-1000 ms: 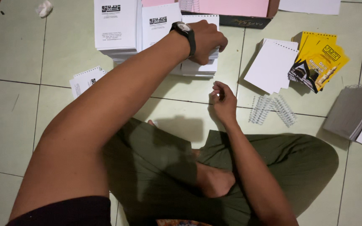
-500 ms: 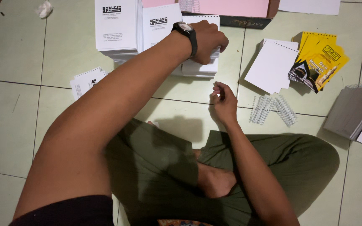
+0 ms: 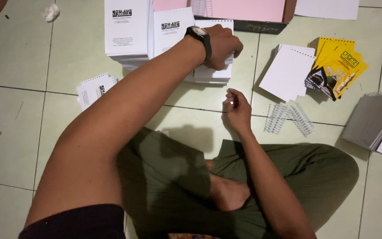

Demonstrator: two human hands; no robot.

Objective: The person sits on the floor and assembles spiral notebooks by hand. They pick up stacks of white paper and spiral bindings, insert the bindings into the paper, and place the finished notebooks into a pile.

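My left hand (image 3: 223,45), with a black watch on its wrist, reaches forward and closes on the top sheets of a stack of punched white pages (image 3: 212,73) on the tiled floor. My right hand (image 3: 237,110) hovers lower, just in front of that stack, fingers loosely curled with nothing visible in them. Two taller stacks of white printed sheets (image 3: 127,28) stand to the left of the gripped stack.
Two wire binding coils (image 3: 289,118) lie right of my right hand. Yellow printed covers (image 3: 338,66) and blank punched sheets (image 3: 287,71) sit at right, grey sheets (image 3: 372,119) at far right. A pink-lined box (image 3: 244,13) is behind. A small spiral booklet (image 3: 94,88) lies left.
My left hand has settled a little further onto the stack. My right hand has barely shifted.
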